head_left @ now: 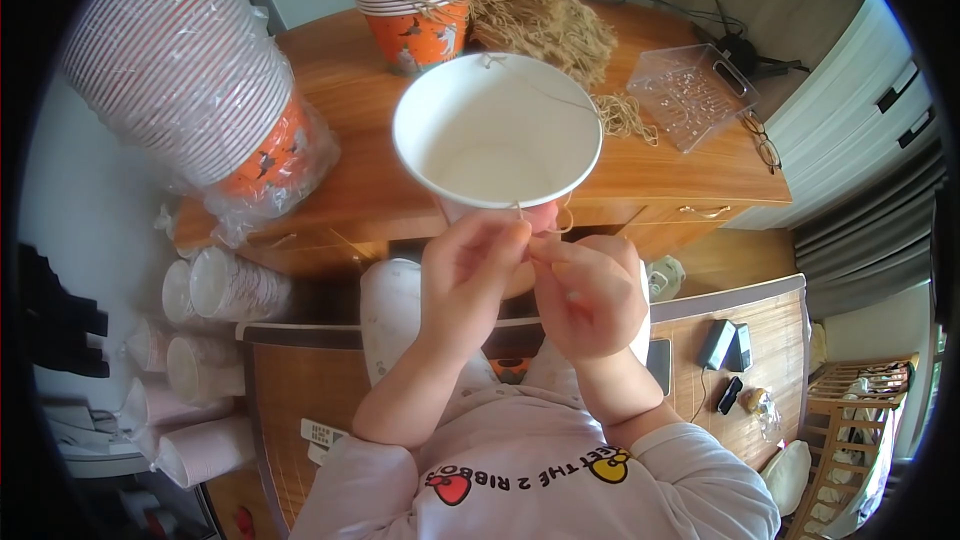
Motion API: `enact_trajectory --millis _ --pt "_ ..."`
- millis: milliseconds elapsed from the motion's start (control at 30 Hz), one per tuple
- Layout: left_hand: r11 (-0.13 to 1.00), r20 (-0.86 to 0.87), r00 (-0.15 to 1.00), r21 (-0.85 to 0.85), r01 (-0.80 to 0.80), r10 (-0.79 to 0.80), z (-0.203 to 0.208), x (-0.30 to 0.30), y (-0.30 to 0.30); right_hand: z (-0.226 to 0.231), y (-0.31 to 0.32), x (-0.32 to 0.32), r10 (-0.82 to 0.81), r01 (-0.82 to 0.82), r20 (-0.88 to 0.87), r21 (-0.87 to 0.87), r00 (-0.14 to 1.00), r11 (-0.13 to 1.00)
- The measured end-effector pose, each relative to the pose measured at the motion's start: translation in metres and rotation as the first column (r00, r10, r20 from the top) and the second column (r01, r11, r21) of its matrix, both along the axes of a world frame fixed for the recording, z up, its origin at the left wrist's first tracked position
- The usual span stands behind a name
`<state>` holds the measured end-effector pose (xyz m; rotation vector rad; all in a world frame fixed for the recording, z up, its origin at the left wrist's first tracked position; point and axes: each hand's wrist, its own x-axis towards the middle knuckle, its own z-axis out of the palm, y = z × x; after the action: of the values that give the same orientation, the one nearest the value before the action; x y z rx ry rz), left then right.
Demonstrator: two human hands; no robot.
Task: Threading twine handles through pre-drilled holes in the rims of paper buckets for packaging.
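A white paper bucket [500,140] is tilted with its mouth toward me, just above my knees. Its handle cord, a thin tan twine [567,215], passes through the near rim, and another bit of it shows knotted at the far rim. My left hand [468,275] pinches the twine close under the near rim. Beside it, my right hand [590,292] has its thumb and forefinger closed on the twine too, the other fingers curled in. The fingertips nearly touch and hide the twine's end. A small loop of it stands out right of the fingers.
On the wooden desk [330,50] stand a stack of orange-patterned buckets [415,25], a heap of twine [550,25], a clear box of small pieces [690,90] and glasses [762,143]. A tall plastic-wrapped bucket stack [190,70] rises at left. More stacked buckets [205,370] lie below it.
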<state>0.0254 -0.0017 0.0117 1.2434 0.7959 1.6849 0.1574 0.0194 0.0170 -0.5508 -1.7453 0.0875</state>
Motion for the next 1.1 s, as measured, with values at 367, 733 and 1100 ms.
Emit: enact_trajectory --millis 367,733,1100 --pt "0.991 -0.122 0.987 -0.070 -0.118 0.109 0.002 0.002 -0.005 -0.016 0.015 0.004 -0.078 0.093 0.105 -0.149 0.991 0.984" --pt "0.933 -0.443 0.822 0.140 -0.332 0.359 -0.009 -0.004 0.001 -0.014 0.010 0.015 0.094 -0.085 0.074 -0.123 0.993 0.989" --pt "0.996 0.171 0.984 -0.083 -0.046 0.060 -0.012 -0.004 0.001 -0.033 0.006 0.008 0.156 -0.162 -0.047 -0.400 0.987 0.902"
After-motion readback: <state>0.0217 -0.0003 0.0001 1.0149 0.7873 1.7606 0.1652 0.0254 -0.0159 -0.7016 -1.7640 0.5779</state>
